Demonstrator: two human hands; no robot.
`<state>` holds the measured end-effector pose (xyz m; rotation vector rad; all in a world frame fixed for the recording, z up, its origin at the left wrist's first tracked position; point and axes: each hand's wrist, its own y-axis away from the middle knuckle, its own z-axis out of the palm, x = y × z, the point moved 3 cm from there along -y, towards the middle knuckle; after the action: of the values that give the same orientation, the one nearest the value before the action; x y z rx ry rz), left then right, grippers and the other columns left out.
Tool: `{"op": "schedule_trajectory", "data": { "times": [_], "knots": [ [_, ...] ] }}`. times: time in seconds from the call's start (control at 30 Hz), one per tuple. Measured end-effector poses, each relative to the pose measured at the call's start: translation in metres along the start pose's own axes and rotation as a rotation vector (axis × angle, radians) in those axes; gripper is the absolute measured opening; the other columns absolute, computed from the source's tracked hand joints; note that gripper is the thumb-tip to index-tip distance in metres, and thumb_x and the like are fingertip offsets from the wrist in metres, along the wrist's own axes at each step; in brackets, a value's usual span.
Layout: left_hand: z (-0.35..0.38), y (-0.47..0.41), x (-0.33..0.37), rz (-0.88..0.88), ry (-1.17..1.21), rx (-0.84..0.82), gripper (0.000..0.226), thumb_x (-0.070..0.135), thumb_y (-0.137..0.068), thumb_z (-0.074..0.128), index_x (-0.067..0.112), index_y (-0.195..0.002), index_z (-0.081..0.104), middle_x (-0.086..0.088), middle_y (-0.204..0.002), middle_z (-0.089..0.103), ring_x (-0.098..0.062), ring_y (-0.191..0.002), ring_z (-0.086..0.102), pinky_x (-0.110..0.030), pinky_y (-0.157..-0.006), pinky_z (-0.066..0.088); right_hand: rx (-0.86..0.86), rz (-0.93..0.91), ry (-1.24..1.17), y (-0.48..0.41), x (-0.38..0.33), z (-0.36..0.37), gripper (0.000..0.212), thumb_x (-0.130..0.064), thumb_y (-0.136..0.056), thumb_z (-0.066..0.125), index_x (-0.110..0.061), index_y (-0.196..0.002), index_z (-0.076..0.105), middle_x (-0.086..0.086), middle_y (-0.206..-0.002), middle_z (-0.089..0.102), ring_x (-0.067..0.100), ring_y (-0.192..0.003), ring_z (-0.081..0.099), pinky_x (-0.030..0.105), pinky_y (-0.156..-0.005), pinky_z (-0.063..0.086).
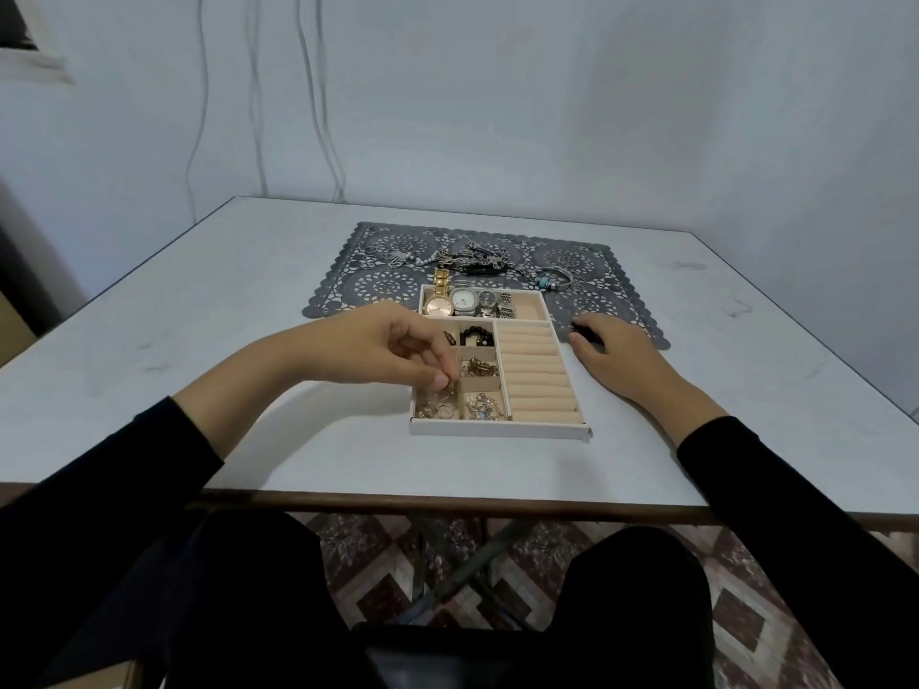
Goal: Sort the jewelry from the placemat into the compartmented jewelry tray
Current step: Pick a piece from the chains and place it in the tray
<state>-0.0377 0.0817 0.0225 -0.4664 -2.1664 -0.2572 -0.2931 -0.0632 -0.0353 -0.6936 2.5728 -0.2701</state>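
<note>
— As the head camera looks down at the white table (298, 440), where is the left hand (378, 345)?

— Over the near-left compartment of the white cardboard jewelry tray with beige lining (497, 430). Its fingers are curled, the fingertips pinching one of the small silver pieces (437, 410) that lie there.

— And the right hand (616, 350)?

— Palm down on the table just right of the tray, at the edge of the dark grey lace-pattern placemat (383, 285). Something dark sits at its fingertips; I cannot tell whether it grips anything.

— What is already in the tray?

— Three metal wristwatches (465, 303) in the far compartment, a black beaded bracelet (477, 335), gold-coloured pieces (478, 366), and the beige ring rolls (539, 375) on the right.

— And on the placemat?

— A tangle of silver chains (472, 258) and a silver bangle with blue beads (552, 278), beyond the tray.
</note>
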Motion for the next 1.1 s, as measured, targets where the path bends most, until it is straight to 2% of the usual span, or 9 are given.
{"op": "schedule_trajectory", "data": {
  "times": [0.07, 0.17, 0.43, 0.63, 0.77, 0.83, 0.93, 1.1],
  "knots": [
    [0.000, -0.002, 0.001, -0.023, -0.060, -0.033, 0.013, 0.007, -0.087, 0.071, 0.009, -0.100, 0.073, -0.003, -0.089, 0.075, -0.022, -0.083, 0.072, -0.021, -0.077, 0.053, -0.001, 0.001, 0.000, -0.001, 0.001, 0.001, 0.030, -0.025, -0.098, 0.048, -0.009, -0.121, 0.059, 0.007, -0.117, 0.064, 0.023, -0.105, 0.056, 0.026, -0.082, 0.038],
    [0.001, -0.004, 0.006, -0.036, -0.179, -0.047, 0.013, 0.008, -0.086, 0.072, 0.013, -0.099, 0.075, 0.008, -0.084, 0.075, -0.009, -0.079, 0.072, -0.018, -0.077, 0.053, -0.003, 0.000, 0.001, -0.001, 0.003, 0.002, 0.031, -0.026, -0.098, 0.048, -0.011, -0.122, 0.058, 0.006, -0.117, 0.064, 0.022, -0.105, 0.056, 0.025, -0.081, 0.037],
    [0.004, -0.009, 0.013, -0.084, -0.387, -0.088, 0.015, 0.011, -0.087, 0.071, 0.024, -0.095, 0.076, 0.009, -0.088, 0.075, 0.000, -0.081, 0.070, -0.022, -0.083, 0.055, -0.009, -0.004, 0.006, -0.001, 0.003, 0.002, 0.031, -0.027, -0.098, 0.048, -0.010, -0.121, 0.058, 0.007, -0.116, 0.064, 0.022, -0.104, 0.056, 0.026, -0.081, 0.038],
    [0.008, -0.011, 0.018, -0.084, -0.498, -0.111, 0.019, 0.013, -0.089, 0.070, 0.031, -0.094, 0.075, 0.016, -0.086, 0.073, 0.005, -0.079, 0.067, -0.011, -0.076, 0.050, -0.010, -0.003, 0.013, -0.001, 0.003, 0.001, 0.031, -0.026, -0.098, 0.048, -0.009, -0.122, 0.058, 0.008, -0.118, 0.063, 0.023, -0.106, 0.056, 0.026, -0.082, 0.038],
    [0.009, -0.014, 0.019, -0.084, -0.541, -0.105, 0.021, 0.011, -0.087, 0.071, 0.030, -0.093, 0.077, 0.027, -0.074, 0.069, 0.011, -0.074, 0.065, -0.004, -0.070, 0.045, -0.012, -0.004, 0.010, 0.000, 0.001, 0.000, 0.030, -0.025, -0.098, 0.048, -0.008, -0.120, 0.059, 0.009, -0.115, 0.064, 0.024, -0.105, 0.056, 0.028, -0.082, 0.039],
    [0.010, -0.016, 0.019, -0.084, -0.567, -0.098, 0.021, 0.011, -0.085, 0.072, 0.030, -0.093, 0.078, 0.033, -0.069, 0.066, 0.012, -0.074, 0.065, -0.005, -0.071, 0.047, -0.013, -0.002, 0.010, 0.000, 0.002, 0.001, 0.030, -0.025, -0.098, 0.048, -0.009, -0.121, 0.059, 0.008, -0.116, 0.064, 0.023, -0.105, 0.056, 0.026, -0.081, 0.038],
    [0.010, -0.017, 0.019, -0.076, -0.598, -0.100, 0.020, 0.012, -0.084, 0.074, 0.028, -0.095, 0.079, 0.033, -0.072, 0.065, 0.010, -0.077, 0.066, -0.009, -0.074, 0.050, -0.022, 0.008, 0.007, -0.001, 0.004, 0.001, 0.032, -0.026, -0.098, 0.047, -0.011, -0.124, 0.057, 0.006, -0.119, 0.063, 0.022, -0.107, 0.055, 0.023, -0.082, 0.036],
    [0.009, -0.019, 0.018, -0.076, -0.599, -0.096, 0.019, 0.016, -0.082, 0.076, 0.029, -0.096, 0.078, 0.028, -0.078, 0.069, 0.011, -0.077, 0.065, -0.005, -0.071, 0.047, -0.022, 0.008, 0.005, -0.002, 0.005, 0.002, 0.030, -0.026, -0.098, 0.047, -0.011, -0.121, 0.059, 0.007, -0.116, 0.064, 0.022, -0.103, 0.056, 0.025, -0.078, 0.036]
  ]
}}
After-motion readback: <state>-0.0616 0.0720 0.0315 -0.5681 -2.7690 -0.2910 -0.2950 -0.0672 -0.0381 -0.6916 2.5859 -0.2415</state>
